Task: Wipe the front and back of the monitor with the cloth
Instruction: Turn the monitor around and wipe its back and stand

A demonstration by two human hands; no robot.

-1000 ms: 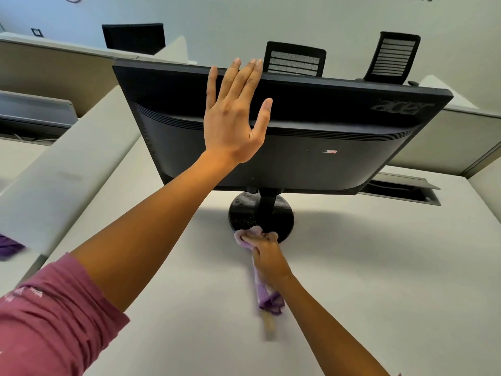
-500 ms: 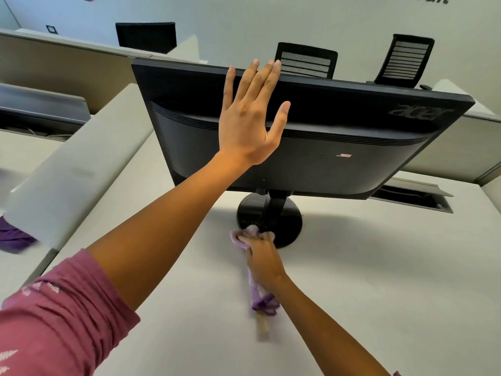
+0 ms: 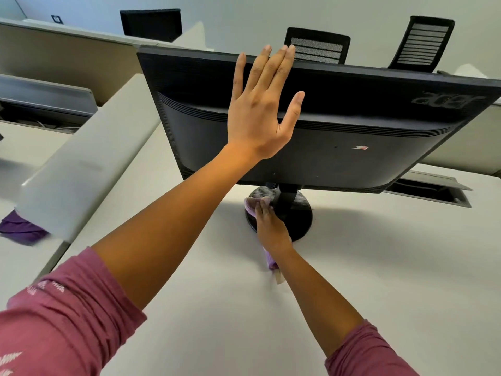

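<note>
On monitor base — right hand presses cloth

The left arm reaches up and forward, the pink sleeve pushed up above the elbow, the forearm bare. The left hand is flat with the fingers straight and a little spread, the thumb out to the side; its palm lies against the back of the monitor near the top edge. The right arm reaches forward and lower, with its sleeve at the forearm. The right hand holds a purple cloth and presses it on the round base.
</note>
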